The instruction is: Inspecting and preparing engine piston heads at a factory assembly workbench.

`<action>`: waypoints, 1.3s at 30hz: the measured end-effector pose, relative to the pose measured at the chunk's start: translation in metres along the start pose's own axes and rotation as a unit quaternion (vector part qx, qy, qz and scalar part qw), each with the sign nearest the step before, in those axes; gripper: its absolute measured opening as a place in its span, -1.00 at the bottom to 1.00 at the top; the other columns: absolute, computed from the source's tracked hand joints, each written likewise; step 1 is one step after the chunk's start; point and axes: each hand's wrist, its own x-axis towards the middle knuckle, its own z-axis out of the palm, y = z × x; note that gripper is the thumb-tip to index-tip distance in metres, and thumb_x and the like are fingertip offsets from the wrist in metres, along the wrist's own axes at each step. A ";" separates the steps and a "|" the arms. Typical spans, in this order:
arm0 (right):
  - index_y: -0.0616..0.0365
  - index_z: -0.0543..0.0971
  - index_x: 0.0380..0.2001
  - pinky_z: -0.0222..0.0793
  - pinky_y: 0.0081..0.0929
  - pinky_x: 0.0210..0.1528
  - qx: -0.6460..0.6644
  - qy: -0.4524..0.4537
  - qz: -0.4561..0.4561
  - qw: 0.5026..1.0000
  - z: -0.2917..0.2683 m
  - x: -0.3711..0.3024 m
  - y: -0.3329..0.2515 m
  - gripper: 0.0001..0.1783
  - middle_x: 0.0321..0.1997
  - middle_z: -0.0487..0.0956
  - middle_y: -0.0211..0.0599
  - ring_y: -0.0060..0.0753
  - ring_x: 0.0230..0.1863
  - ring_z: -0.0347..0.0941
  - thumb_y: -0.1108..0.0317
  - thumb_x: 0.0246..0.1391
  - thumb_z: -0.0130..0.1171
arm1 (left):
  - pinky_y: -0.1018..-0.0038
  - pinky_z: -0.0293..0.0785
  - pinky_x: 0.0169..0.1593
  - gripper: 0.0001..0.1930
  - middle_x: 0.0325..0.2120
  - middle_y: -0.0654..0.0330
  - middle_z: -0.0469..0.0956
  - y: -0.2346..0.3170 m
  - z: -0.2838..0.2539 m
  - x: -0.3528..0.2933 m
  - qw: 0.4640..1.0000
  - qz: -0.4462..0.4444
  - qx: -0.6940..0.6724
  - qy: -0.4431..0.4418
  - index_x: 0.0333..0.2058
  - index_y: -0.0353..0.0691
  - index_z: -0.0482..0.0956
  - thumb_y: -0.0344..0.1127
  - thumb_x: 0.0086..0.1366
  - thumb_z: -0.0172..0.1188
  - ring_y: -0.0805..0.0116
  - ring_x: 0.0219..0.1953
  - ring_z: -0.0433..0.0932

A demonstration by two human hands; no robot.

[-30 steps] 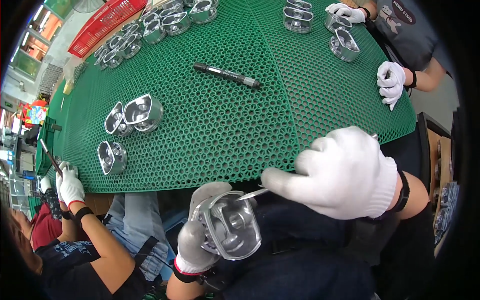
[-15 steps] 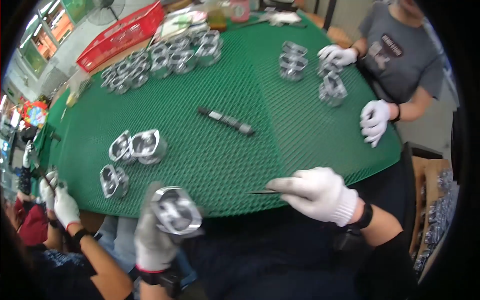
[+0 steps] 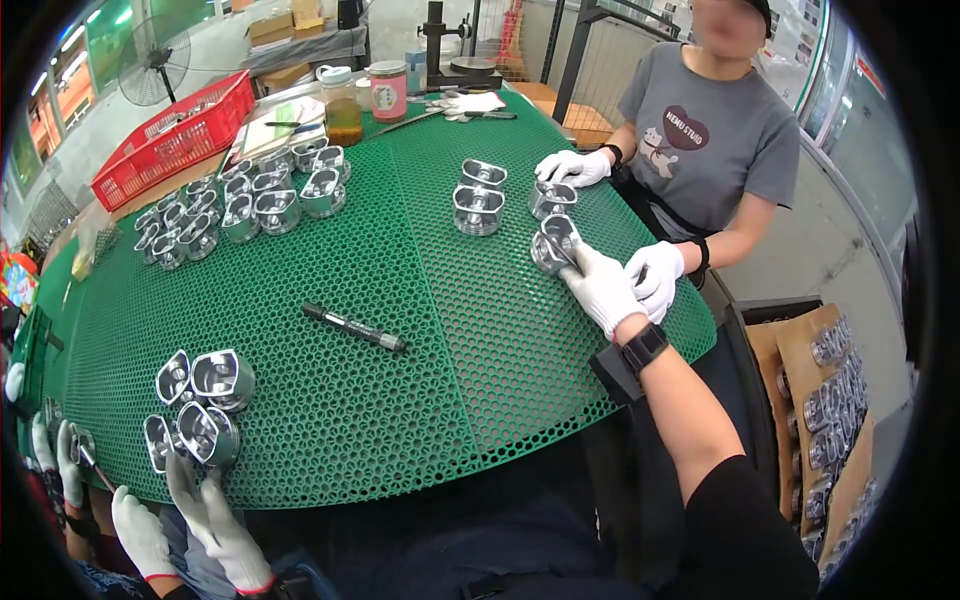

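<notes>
My right hand point(image 3: 603, 291), in a white glove with a black watch at the wrist, reaches far across the green mesh table point(image 3: 420, 330). Its fingers close on a shiny metal piston point(image 3: 548, 246) at the table's right side. My left hand point(image 3: 216, 512), in a grey glove with a red cuff, is at the near left edge. Its fingers are spread, with the tips against a piston point(image 3: 207, 433) that stands on the table in a small group of pistons point(image 3: 205, 380).
A person in a grey shirt stands across the table; one gloved hand point(image 3: 655, 276) is next to my right hand, the other point(image 3: 568, 166) by another piston point(image 3: 550, 198). A black marker point(image 3: 355, 328) lies mid-table. Several pistons point(image 3: 250, 200), a red basket point(image 3: 175, 140) and another worker's gloved hands point(image 3: 60, 465) are at left.
My left hand has set the piston it held down on the near left edge and opened. My right hand has swung from the near edge far out to a piston at the right.
</notes>
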 end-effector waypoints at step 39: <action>-0.14 0.62 -0.28 0.07 -0.56 -0.77 -0.026 -0.042 -0.502 0.863 -0.040 -0.127 -0.174 -0.71 -0.74 0.25 -0.60 -0.60 -0.76 0.22 0.28 -0.21 0.21 | 0.05 0.66 -0.27 -0.32 -0.09 -0.33 0.46 0.079 0.037 -0.076 0.819 -0.320 -0.327 -0.346 0.12 -0.32 0.23 0.02 0.19 0.22 -0.26 -0.23 0.60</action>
